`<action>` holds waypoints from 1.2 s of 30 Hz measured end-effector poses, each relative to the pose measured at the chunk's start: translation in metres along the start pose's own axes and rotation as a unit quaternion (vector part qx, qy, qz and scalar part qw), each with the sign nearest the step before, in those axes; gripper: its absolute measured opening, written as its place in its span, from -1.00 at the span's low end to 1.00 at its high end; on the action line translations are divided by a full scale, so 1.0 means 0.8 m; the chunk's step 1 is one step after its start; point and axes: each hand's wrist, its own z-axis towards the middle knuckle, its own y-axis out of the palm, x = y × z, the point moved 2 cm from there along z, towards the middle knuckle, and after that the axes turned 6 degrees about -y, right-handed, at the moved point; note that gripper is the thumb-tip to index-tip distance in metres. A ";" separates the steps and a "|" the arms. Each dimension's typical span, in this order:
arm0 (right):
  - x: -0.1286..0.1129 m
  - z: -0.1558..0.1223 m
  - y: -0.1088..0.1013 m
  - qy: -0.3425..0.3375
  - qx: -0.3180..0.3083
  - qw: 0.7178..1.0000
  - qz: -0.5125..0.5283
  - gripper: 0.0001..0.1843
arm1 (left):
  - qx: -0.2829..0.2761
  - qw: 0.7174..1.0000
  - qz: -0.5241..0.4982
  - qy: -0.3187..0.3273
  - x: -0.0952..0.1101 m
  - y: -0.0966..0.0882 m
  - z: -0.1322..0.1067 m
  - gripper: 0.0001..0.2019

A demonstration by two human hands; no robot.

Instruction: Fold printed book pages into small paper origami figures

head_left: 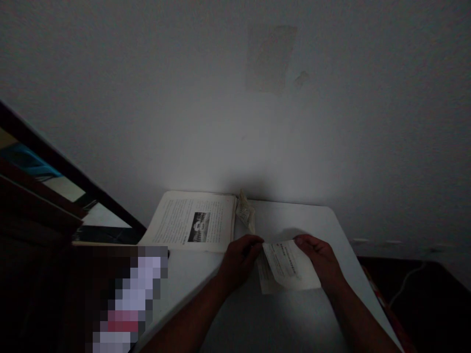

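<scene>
Between my two hands is a printed sheet of paper [290, 267], folded over so that a second layer shows beneath it on the left. My left hand [243, 257] pinches its upper left corner. At the upper right edge my right hand [318, 255] grips the same sheet, thumb on top. Just beyond my left hand stands a small folded paper boat [245, 212], pointed at its top. To the left of it lies a stack of printed pages [217, 208] with a dark picture on the top page.
The white table [294, 215] stands against a grey wall [206, 122] with a faint patch on it. A dark slanted frame [69, 171] rises at the left. A pixelated area covers the lower left. On the right, a pale cable [403, 284] hangs past the table's edge.
</scene>
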 end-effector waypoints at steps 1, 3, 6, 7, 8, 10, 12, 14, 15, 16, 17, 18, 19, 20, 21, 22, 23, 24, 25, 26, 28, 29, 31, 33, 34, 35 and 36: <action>0.000 0.000 0.000 0.001 0.000 1.000 -0.003 -0.68 | 0.000 1.000 0.001 0.004 0.000 0.000 0.000 -0.77; -0.001 0.000 0.000 0.003 -0.005 1.000 -0.005 -0.65 | -0.002 1.000 0.006 0.011 0.001 0.000 0.000 -0.77; -0.002 0.000 0.001 0.001 -0.009 1.000 0.001 -0.66 | 0.002 1.000 0.015 0.021 0.002 -0.001 0.000 -0.76; -0.002 0.000 0.001 0.000 -0.008 1.000 0.005 -0.67 | 0.004 1.000 0.016 0.024 0.002 -0.001 -0.001 -0.76; -0.003 -0.001 0.002 0.001 -0.006 1.000 0.008 -0.68 | 0.005 1.000 0.017 0.026 0.003 -0.001 -0.001 -0.76; -0.003 -0.001 0.003 0.006 -0.001 1.000 0.010 -0.68 | 0.004 0.999 0.018 0.031 0.003 -0.002 -0.001 -0.76; -0.004 -0.002 0.003 0.007 0.002 1.000 0.006 -0.67 | 0.007 0.999 0.019 0.036 0.003 -0.002 -0.001 -0.77; -0.006 -0.003 0.004 0.006 -0.003 1.000 -0.001 -0.65 | 0.008 0.999 0.020 0.037 0.004 -0.002 -0.001 -0.77; -0.006 -0.003 0.004 0.005 -0.005 1.000 -0.004 -0.64 | 0.008 0.999 0.021 0.036 0.003 -0.002 -0.001 -0.77; -0.007 -0.003 0.004 0.004 -0.006 1.000 -0.006 -0.64 | 0.008 0.999 0.021 0.033 0.003 -0.002 -0.001 -0.77; -0.007 -0.003 0.004 0.003 -0.007 1.000 -0.007 -0.65 | 0.007 0.999 0.020 0.029 0.003 -0.002 -0.001 -0.77; -0.007 -0.003 0.003 0.003 -0.007 1.000 -0.005 -0.66 | 0.008 0.999 0.019 0.027 0.002 -0.002 -0.001 -0.78; -0.007 -0.003 0.003 0.002 -0.007 1.000 -0.003 -0.66 | 0.008 0.999 0.018 0.026 0.002 -0.001 -0.001 -0.78; -0.007 -0.003 0.003 0.002 -0.006 1.000 -0.001 -0.67 | 0.009 1.000 0.017 0.025 0.002 -0.001 -0.001 -0.78; -0.006 -0.002 0.003 0.002 -0.005 1.000 0.000 -0.67 | 0.009 1.000 0.015 0.025 0.002 -0.001 -0.001 -0.78; -0.005 -0.002 0.002 0.003 -0.003 1.000 0.001 -0.67 | 0.008 1.000 0.014 0.027 0.003 -0.001 -0.001 -0.79; -0.004 -0.001 0.002 0.003 0.000 1.000 0.001 -0.66 | 0.008 0.999 0.015 0.028 0.003 -0.002 -0.001 -0.79; -0.003 -0.001 0.002 0.003 0.002 1.000 0.002 -0.66 | 0.007 0.999 0.017 0.030 0.004 -0.002 -0.001 -0.79; -0.003 -0.001 0.002 0.004 0.003 1.000 0.003 -0.66 | 0.005 0.999 0.020 0.031 0.004 -0.002 -0.001 -0.79; -0.002 -0.001 0.002 0.003 0.004 1.000 0.004 -0.66 | 0.005 0.999 0.023 0.033 0.005 -0.003 -0.001 -0.78; -0.003 -0.001 0.003 0.001 0.003 1.000 0.009 -0.67 | 0.005 0.999 0.029 0.037 0.006 -0.004 -0.001 -0.79; -0.003 -0.001 0.003 0.001 0.002 1.000 0.009 -0.68 | 0.004 0.999 0.034 0.039 0.006 -0.004 -0.001 -0.79; -0.005 -0.002 0.004 -0.001 0.004 1.000 0.009 -0.68 | 0.003 0.998 0.044 0.041 0.006 -0.004 -0.002 -0.80; -0.006 -0.002 0.004 -0.001 0.004 1.000 0.007 -0.67 | 0.001 0.998 0.050 0.039 0.005 -0.003 -0.002 -0.80; -0.006 -0.002 0.004 -0.001 0.004 1.000 0.005 -0.66 | 0.000 0.998 0.050 0.038 0.004 -0.003 -0.002 -0.79; -0.006 -0.002 0.004 0.000 0.005 1.000 0.005 -0.65 | -0.001 0.998 0.049 0.036 0.003 -0.002 -0.003 -0.79; -0.006 -0.002 0.004 0.004 0.004 1.000 0.005 -0.64 | -0.004 0.998 0.047 0.035 0.002 -0.001 -0.003 -0.79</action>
